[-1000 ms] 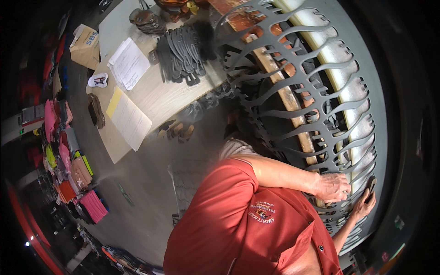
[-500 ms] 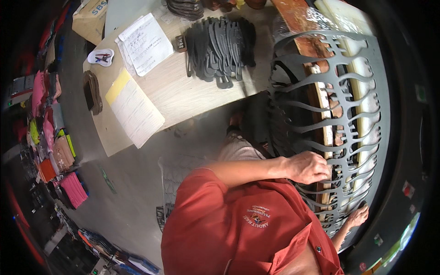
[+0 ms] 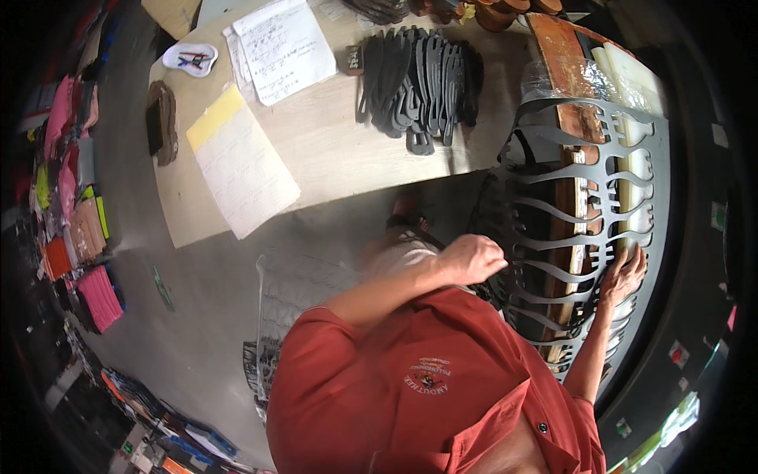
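A dark grey sheet (image 3: 580,170), cut through with rows of curved, tapering holes, lies over the boards on my right. My right hand (image 3: 624,276) rests on its right part, fingers stretched apart and touching the web between the holes. My left hand (image 3: 474,259) is closed beside the sheet's left edge, in front of my red shirt. Whether anything is in its curled fingers is hidden. On the table to the far left of the sheet lies a pile of dark grey cut pieces (image 3: 422,87), long and flat.
Papers with handwriting (image 3: 284,51), a yellow-topped pad (image 3: 245,166), a white dish (image 3: 189,59) with small tools and a brown-edged block (image 3: 160,122) sit on the pale table (image 3: 339,170). Under the sheet run wooden boards (image 3: 564,47) and a pale plastic slab (image 3: 636,79).
My left hand has moved up and left, away from the middle of the sheet. My right hand has come up along the sheet's right side and opened its fingers. The view has shifted slightly.
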Motion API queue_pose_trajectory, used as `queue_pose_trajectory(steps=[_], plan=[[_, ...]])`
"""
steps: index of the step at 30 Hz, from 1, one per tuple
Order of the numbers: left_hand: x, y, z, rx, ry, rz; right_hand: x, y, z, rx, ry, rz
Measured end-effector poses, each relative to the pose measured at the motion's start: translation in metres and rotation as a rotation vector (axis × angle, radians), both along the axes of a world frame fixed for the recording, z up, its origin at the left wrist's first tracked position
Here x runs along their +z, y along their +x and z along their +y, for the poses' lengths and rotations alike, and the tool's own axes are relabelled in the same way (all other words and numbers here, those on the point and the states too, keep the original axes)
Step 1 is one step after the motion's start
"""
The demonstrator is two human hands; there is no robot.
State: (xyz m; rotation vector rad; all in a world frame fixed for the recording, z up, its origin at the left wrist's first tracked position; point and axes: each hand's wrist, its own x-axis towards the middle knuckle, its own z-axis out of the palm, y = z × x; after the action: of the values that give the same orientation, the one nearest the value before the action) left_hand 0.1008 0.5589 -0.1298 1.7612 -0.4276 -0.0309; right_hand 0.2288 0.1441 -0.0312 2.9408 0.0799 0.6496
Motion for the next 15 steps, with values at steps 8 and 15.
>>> queue_pose_trajectory(steps=[8,15], plan=[[-0.020,-0.028,0.104,0.545,0.219,0.156,-0.009,-0.003,-0.004,0.106,-0.028,-0.111],[-0.047,0.006,0.242,0.943,0.502,0.131,0.023,0.019,-0.039,0.036,-0.020,0.162]])
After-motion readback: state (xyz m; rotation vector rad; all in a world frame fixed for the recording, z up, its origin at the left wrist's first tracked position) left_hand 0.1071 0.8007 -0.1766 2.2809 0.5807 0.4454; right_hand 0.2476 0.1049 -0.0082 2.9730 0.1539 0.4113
